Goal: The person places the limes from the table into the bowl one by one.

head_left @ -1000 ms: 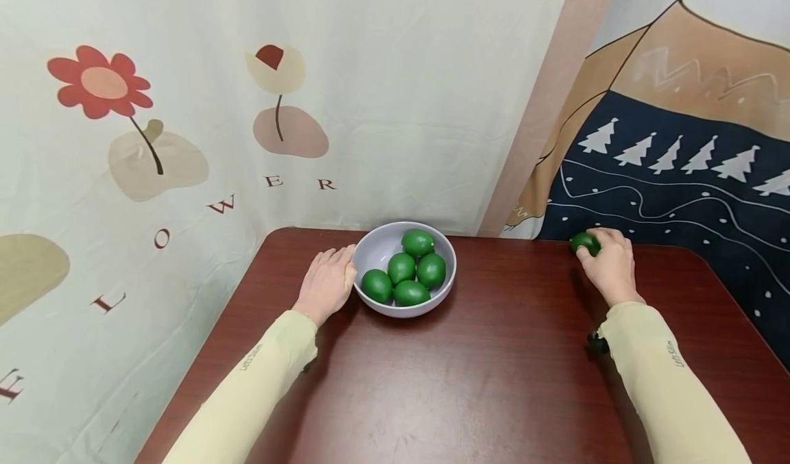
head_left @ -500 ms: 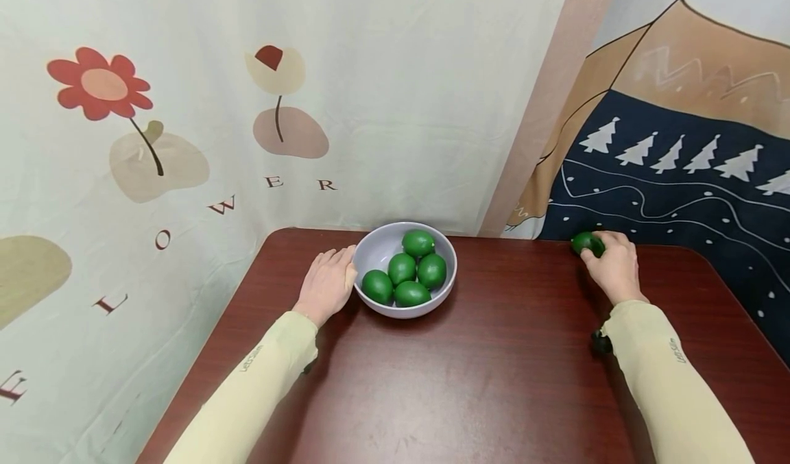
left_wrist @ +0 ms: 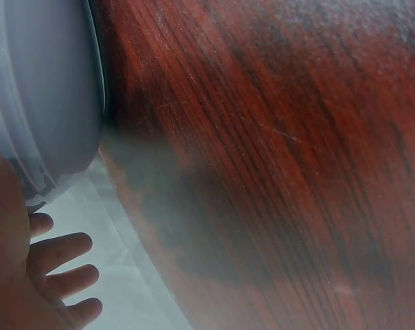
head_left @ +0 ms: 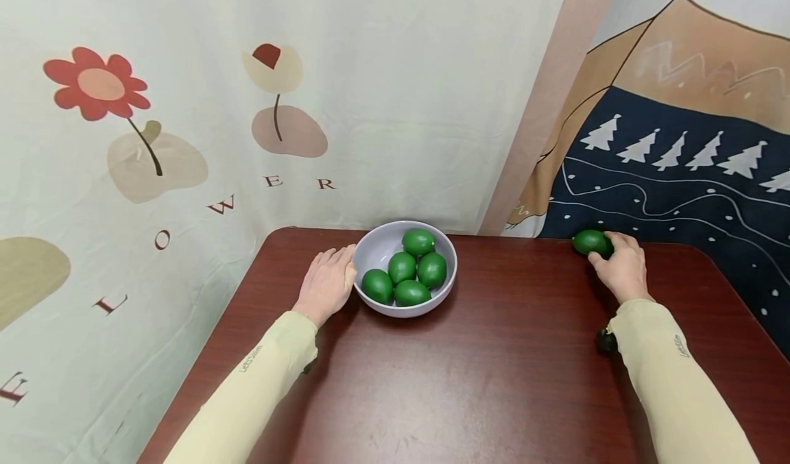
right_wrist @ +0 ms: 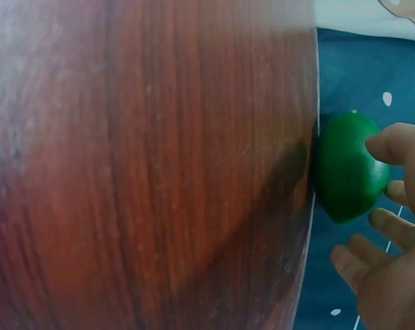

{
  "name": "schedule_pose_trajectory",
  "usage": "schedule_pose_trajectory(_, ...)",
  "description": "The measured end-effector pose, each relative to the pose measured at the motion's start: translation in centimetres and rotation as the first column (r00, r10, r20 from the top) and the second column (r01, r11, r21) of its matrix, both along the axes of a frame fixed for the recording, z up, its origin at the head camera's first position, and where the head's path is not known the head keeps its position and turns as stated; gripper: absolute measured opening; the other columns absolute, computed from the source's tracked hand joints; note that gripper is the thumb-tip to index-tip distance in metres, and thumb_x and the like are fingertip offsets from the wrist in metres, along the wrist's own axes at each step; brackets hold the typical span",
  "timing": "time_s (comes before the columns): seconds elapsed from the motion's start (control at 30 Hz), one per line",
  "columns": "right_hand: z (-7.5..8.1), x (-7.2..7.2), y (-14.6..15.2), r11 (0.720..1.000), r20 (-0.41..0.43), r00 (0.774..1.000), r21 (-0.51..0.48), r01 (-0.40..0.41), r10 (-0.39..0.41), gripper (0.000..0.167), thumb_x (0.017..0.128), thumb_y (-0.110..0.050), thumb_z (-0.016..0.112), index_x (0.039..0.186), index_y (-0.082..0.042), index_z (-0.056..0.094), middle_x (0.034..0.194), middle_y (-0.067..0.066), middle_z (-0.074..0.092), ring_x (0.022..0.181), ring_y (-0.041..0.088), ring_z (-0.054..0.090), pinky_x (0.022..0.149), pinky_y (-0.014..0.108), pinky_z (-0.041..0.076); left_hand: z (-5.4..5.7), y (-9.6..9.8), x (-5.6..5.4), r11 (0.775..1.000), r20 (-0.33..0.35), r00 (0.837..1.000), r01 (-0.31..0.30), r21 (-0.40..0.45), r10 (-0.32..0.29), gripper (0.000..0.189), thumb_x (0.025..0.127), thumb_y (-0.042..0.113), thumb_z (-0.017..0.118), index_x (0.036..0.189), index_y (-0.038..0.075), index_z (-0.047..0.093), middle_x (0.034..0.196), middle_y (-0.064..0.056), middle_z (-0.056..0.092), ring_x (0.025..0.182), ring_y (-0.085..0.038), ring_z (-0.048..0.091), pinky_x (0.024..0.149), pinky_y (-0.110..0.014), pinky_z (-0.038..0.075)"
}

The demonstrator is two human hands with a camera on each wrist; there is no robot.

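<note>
My left hand [head_left: 327, 282] rests at the left side of a pale lilac bowl [head_left: 441, 298]. In the left wrist view its fingers [left_wrist: 66, 251] stand spread and fairly straight beside the bowl wall [left_wrist: 46, 82]. Several green limes lie in the bowl, one lime [head_left: 418, 242] toward its back. At the far right edge of the table a single lime [head_left: 589, 242] sits at my right hand [head_left: 622, 269]. The right wrist view has the thumb overlapping the side of that lime [right_wrist: 348, 168], the other fingers loosely bent and apart. Whether the thumb touches it I cannot tell.
A dark red wooden table [head_left: 494, 368] carries everything. Behind it hangs a pale curtain [head_left: 420, 107] with printed flowers and letters. A dark blue cloth [head_left: 673, 169] with white trees hangs behind the lime on the right.
My right hand has slid right and partly off the lone lime, so more of the lime shows; the lime has shifted slightly right. The left hand and bowl stay put.
</note>
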State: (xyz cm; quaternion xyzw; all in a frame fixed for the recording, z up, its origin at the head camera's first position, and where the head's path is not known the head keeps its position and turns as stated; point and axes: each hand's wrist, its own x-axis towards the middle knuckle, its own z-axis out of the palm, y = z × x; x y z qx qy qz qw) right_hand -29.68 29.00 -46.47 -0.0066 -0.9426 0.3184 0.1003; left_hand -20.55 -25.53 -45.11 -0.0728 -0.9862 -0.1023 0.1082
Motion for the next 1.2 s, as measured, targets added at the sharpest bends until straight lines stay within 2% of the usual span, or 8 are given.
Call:
schedule_pose_trajectory(0.17,-0.13,-0.08,0.26,1.0,0.01,1.0,0.005,-0.013,0.013,0.061,0.1,-0.015,0.058,0.149,0.014,0.038,0.155,0.04,0.029,0.137,0.063,0.029,0.112,0.072,0.029,-0.01,-0.06,0.02,1.0,-0.003,1.0,0.0,-0.003,0.0,0.052,0.107,0.024,0.033,0.153,0.004,0.048,0.149,-0.018,0.057,0.141,-0.041,0.047,0.123,-0.056,0.03)
schedule_pose_trajectory(0.53,-0.4,-0.42,0.26,0.999,-0.025,0.999,0.017,-0.043,0.044,0.064,0.098,-0.015,0.06,0.15,0.014,0.037,0.156,0.039,0.029,0.141,0.061,0.029,0.115,0.07,0.027,0.0,-0.03,0.05,1.0,-0.022,1.0,0.0,-0.004,0.0,0.052,0.106,0.024,0.034,0.152,0.004,0.05,0.148,-0.017,0.058,0.14,-0.042,0.049,0.122,-0.057,0.032)
schedule_pose_trajectory(0.7,-0.5,-0.42,0.08,0.998,-0.006,0.999,0.022,-0.051,0.051,0.061,0.099,-0.014,0.06,0.148,0.014,0.038,0.152,0.041,0.032,0.134,0.063,0.033,0.11,0.072,0.03,0.08,0.04,0.03,1.0,-0.018,1.0,-0.001,0.001,0.001,0.053,0.106,0.024,0.034,0.152,0.005,0.05,0.148,-0.017,0.058,0.14,-0.042,0.048,0.122,-0.056,0.031)
schedule_pose_trajectory(0.97,-0.24,-0.11,-0.24,1.0,0.022,0.999,0.001,-0.031,0.031,0.056,0.099,-0.015,0.06,0.142,0.013,0.037,0.137,0.041,0.041,0.114,0.055,0.044,0.097,0.068,0.038,0.24,0.12,0.15,1.0,-0.009,1.0,-0.003,0.005,0.003,0.053,0.106,0.024,0.034,0.152,0.004,0.049,0.149,-0.017,0.057,0.141,-0.042,0.047,0.123,-0.056,0.03)
schedule_pose_trajectory(1.2,-0.22,0.03,-0.28,1.0,0.03,0.999,0.004,-0.024,0.024,0.05,0.1,-0.015,0.061,0.136,0.013,0.04,0.135,0.038,0.039,0.109,0.054,0.045,0.096,0.068,0.041,0.15,0.07,0.12,1.0,-0.012,1.0,-0.002,0.003,0.002,0.053,0.106,0.024,0.034,0.152,0.004,0.05,0.149,-0.017,0.057,0.141,-0.042,0.047,0.124,-0.055,0.029)
